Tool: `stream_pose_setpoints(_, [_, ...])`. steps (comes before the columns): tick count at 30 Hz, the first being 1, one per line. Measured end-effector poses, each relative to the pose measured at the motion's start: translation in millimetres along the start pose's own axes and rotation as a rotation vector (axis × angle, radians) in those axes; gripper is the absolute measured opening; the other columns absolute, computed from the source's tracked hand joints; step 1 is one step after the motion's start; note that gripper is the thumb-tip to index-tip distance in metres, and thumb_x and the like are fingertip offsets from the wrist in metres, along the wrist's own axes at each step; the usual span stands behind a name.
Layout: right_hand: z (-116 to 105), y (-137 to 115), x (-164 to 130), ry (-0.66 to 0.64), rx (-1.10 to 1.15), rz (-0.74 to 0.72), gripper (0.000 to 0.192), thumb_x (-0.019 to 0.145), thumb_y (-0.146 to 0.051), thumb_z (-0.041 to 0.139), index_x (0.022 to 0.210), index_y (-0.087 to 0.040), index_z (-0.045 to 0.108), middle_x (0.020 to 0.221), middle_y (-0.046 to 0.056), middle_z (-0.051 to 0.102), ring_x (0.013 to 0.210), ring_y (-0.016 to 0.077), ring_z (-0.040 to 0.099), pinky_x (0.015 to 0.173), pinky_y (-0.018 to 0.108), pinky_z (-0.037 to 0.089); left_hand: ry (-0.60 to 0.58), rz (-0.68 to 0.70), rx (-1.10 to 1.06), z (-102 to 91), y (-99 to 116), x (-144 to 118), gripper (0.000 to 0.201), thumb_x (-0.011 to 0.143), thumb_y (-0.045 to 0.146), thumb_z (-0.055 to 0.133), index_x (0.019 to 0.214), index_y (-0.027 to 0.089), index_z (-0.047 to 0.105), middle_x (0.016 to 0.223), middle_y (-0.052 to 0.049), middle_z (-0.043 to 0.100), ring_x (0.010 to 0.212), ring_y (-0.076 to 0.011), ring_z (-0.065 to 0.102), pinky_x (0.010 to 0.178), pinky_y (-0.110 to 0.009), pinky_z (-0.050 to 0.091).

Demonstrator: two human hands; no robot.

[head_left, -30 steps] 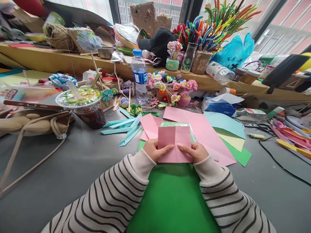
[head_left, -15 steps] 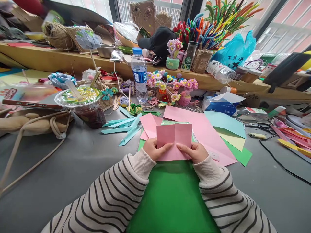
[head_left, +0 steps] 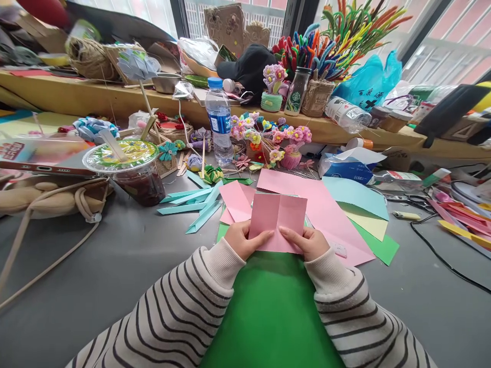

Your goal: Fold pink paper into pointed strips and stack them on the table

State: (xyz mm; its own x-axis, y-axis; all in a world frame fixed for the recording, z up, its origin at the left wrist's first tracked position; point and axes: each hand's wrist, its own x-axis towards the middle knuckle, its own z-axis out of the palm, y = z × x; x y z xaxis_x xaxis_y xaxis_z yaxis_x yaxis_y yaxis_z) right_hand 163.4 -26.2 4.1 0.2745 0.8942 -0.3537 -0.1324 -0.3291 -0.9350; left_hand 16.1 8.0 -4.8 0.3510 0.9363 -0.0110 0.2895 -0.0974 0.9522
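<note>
A folded pink paper [head_left: 278,217] with a centre seam between two flaps is gripped at its lower edge by both hands. My left hand [head_left: 240,239] pinches the lower left part, thumb lying across the front. On the lower right part, my right hand [head_left: 310,241] does the same. The paper's far edge is lifted, above a large green sheet [head_left: 272,312] that lies in front of me on the grey table [head_left: 95,276]. Both arms wear striped sleeves.
Pink [head_left: 330,214], light blue [head_left: 355,194], yellow and green sheets lie behind the hands. Folded teal strips [head_left: 195,202] lie to the left, near a lidded drink cup [head_left: 128,171] and a water bottle [head_left: 219,120]. Paper flowers, pipe cleaners and a cable [head_left: 441,255] crowd the back and right.
The pink paper's far edge has lifted and tilted slightly clockwise. Both hands keep their grip and barely move.
</note>
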Motion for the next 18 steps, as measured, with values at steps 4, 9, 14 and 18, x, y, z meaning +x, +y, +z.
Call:
stream_pose_setpoints(4, [-0.2, 1.1, 1.1, 0.012, -0.037, -0.003, 0.029, 0.044, -0.036, 0.071, 0.059, -0.011, 0.068, 0.056, 0.005, 0.065, 0.048, 0.0145, 0.055, 0.046, 0.025, 0.043, 0.065, -0.011, -0.018, 2.7, -2.3, 0.1, 0.029, 0.058, 0.039, 0.058, 0.054, 0.010, 0.054, 0.048, 0.000, 0.048, 0.047, -0.0091, 0.041, 0.042, -0.020, 0.033])
stream_pose_setpoints(9, [-1.8, 1.1, 1.6, -0.059, 0.007, 0.000, 0.027, 0.043, -0.034, 0.071, 0.058, -0.013, 0.067, 0.050, 0.002, 0.063, 0.044, 0.0131, 0.054, 0.044, 0.025, 0.043, 0.097, -0.062, -0.059, 1.7, 1.4, 0.5, 0.031, 0.056, 0.040, 0.060, 0.056, 0.010, 0.058, 0.050, -0.002, 0.054, 0.047, -0.0103, 0.045, 0.042, -0.020, 0.034])
stream_pose_setpoints(14, [-1.4, -0.6, -0.9, -0.063, -0.045, -0.045, 0.021, 0.046, -0.030, 0.071, 0.050, -0.013, 0.062, 0.036, -0.003, 0.053, 0.034, 0.0091, 0.048, 0.039, 0.023, 0.040, 0.047, -0.127, -0.188, 1.0, 8.2, -1.7, 0.028, 0.055, 0.036, 0.063, 0.063, 0.009, 0.061, 0.057, -0.004, 0.061, 0.051, -0.0142, 0.055, 0.046, -0.022, 0.042])
stream_pose_setpoints(18, [-0.4, 1.2, 0.8, -0.031, -0.029, -0.034, 0.022, 0.046, -0.031, 0.071, 0.053, -0.012, 0.063, 0.038, -0.002, 0.055, 0.033, 0.0080, 0.047, 0.037, 0.021, 0.038, -0.028, -0.184, -0.252, 2.2, 10.9, -4.0, 0.025, 0.055, 0.034, 0.064, 0.062, 0.009, 0.061, 0.052, -0.004, 0.062, 0.049, -0.0155, 0.058, 0.050, -0.025, 0.048])
